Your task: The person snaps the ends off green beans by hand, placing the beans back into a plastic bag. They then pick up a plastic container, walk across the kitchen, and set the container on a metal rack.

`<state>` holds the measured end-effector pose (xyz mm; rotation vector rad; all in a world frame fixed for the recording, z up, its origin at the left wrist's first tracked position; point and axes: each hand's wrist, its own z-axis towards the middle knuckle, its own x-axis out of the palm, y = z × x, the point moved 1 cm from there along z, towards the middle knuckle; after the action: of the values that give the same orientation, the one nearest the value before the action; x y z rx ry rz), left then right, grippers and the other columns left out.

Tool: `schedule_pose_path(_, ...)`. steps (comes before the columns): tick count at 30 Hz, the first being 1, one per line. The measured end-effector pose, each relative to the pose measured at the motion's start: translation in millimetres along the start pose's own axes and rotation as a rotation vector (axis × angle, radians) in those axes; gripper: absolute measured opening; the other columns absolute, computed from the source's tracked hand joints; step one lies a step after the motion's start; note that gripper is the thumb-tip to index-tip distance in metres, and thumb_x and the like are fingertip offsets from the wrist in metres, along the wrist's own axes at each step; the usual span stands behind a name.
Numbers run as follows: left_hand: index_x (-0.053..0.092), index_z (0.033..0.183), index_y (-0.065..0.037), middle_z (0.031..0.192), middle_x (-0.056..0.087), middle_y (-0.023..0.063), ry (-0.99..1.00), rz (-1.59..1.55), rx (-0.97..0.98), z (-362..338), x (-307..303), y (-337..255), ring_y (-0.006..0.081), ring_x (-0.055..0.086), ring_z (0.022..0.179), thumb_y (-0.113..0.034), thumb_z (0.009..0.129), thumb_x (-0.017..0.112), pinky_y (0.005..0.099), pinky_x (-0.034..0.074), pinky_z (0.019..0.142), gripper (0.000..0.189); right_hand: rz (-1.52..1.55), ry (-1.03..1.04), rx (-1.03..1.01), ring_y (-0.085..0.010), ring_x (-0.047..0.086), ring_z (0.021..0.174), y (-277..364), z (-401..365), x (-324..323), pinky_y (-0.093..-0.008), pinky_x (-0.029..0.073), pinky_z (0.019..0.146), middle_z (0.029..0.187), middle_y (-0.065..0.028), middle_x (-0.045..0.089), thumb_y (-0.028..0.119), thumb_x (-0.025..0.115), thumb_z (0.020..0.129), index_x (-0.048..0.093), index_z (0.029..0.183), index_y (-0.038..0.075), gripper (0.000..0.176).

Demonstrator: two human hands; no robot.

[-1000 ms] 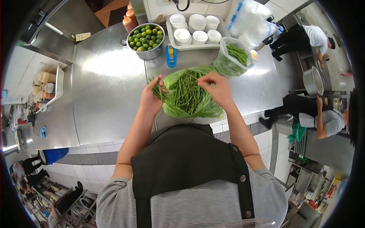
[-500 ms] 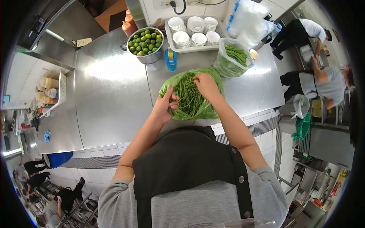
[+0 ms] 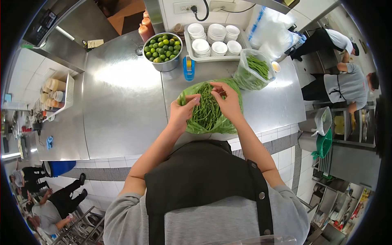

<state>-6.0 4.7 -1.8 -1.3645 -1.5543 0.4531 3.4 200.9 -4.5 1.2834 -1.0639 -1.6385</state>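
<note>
A green plastic bag (image 3: 195, 127) lies open on the steel counter (image 3: 118, 102) in front of me, filled with long green beans (image 3: 206, 110). My left hand (image 3: 181, 113) rests on the bag's left side with its fingertips pinched on some beans. My right hand (image 3: 229, 102) is over the bag's right side, thumb and fingers closed on a few beans near the top of the pile. The two hands are close together above the beans.
A clear bag of more green beans (image 3: 255, 67) stands at back right. Behind are a metal bowl of limes (image 3: 163, 49), a tray of white bowls (image 3: 216, 38), a blue tape dispenser (image 3: 188, 67) and sauce bottles (image 3: 145, 27). Two people (image 3: 347, 83) work at right.
A second ago my left hand held a bunch of beans up at the bag's left edge; it has come back onto the pile. My right hand shifted slightly within the bag.
</note>
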Motion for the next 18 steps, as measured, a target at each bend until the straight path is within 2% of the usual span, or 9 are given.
schedule_pose_path(4, 0.074, 0.100, -0.002, 0.070, 0.059, -0.0054, 0.009, 0.190, 0.198, 4.4, 24.2, -2.6, 0.0000, 0.037, 0.050, -0.015, 0.089, 0.076, 0.0205, 0.024, 0.045, 0.018, 0.354, 0.043, 0.172, -0.0106, 0.062, 0.086, 15.6, -14.4, 1.7, -0.0254, 0.048, 0.079, 0.093, -0.0028, 0.067, -0.003, 0.063, 0.090, 0.064, 0.117, 0.005, 0.028)
schedule_pose_path(7, 0.076, 0.096, -0.003, 0.062, 0.056, -0.0079, 0.045, 0.188, 0.242, 6.5, 26.6, -2.7, -0.0001, 0.037, 0.050, -0.016, 0.088, 0.078, 0.0209, 0.024, 0.045, 0.016, 0.450, 0.097, 0.228, -0.0101, 0.061, 0.084, 23.2, -20.3, 5.5, -0.0256, 0.048, 0.078, 0.095, -0.0029, 0.067, -0.002, 0.063, 0.090, 0.063, 0.120, 0.005, 0.030)
schedule_pose_path(9, 0.077, 0.096, -0.003, 0.060, 0.053, -0.0089, 0.048, 0.209, 0.278, 10.1, 22.5, 2.0, 0.0003, 0.036, 0.049, -0.016, 0.088, 0.078, 0.0212, 0.023, 0.045, 0.016, 0.292, 0.104, 0.153, -0.0105, 0.060, 0.082, 21.0, -20.0, 2.7, -0.0258, 0.048, 0.078, 0.094, -0.0022, 0.066, 0.000, 0.063, 0.090, 0.064, 0.117, 0.005, 0.027)
schedule_pose_path(12, 0.076, 0.097, -0.001, 0.067, 0.062, -0.0038, 0.018, 0.327, 0.279, 6.7, 16.1, -1.1, 0.0024, 0.049, 0.055, -0.010, 0.087, 0.077, 0.0211, 0.036, 0.049, 0.014, 0.182, 0.094, 0.041, -0.0121, 0.060, 0.078, 17.9, -16.1, 2.9, -0.0268, 0.048, 0.076, 0.089, -0.0022, 0.063, 0.003, 0.065, 0.090, 0.067, 0.109, 0.004, 0.019)
schedule_pose_path(15, 0.075, 0.094, 0.002, 0.078, 0.070, 0.0038, 0.029, 0.435, 0.318, 15.7, 6.6, 12.7, 0.0072, 0.062, 0.069, -0.005, 0.086, 0.076, 0.0238, 0.050, 0.062, 0.011, 0.071, 0.133, 0.034, -0.0140, 0.058, 0.077, 27.2, -11.4, 1.9, -0.0283, 0.047, 0.072, 0.083, -0.0037, 0.059, 0.005, 0.066, 0.088, 0.068, 0.098, 0.002, 0.010)
schedule_pose_path(18, 0.074, 0.093, 0.005, 0.088, 0.074, 0.0098, 0.061, 0.465, 0.247, 12.3, 9.2, 13.3, 0.0109, 0.066, 0.082, -0.002, 0.086, 0.074, 0.0267, 0.054, 0.075, 0.010, -0.029, 0.130, -0.008, -0.0193, 0.058, 0.076, 27.5, -8.1, 3.6, -0.0321, 0.045, 0.068, 0.080, -0.0075, 0.057, 0.007, 0.068, 0.087, 0.066, 0.088, 0.000, 0.007)
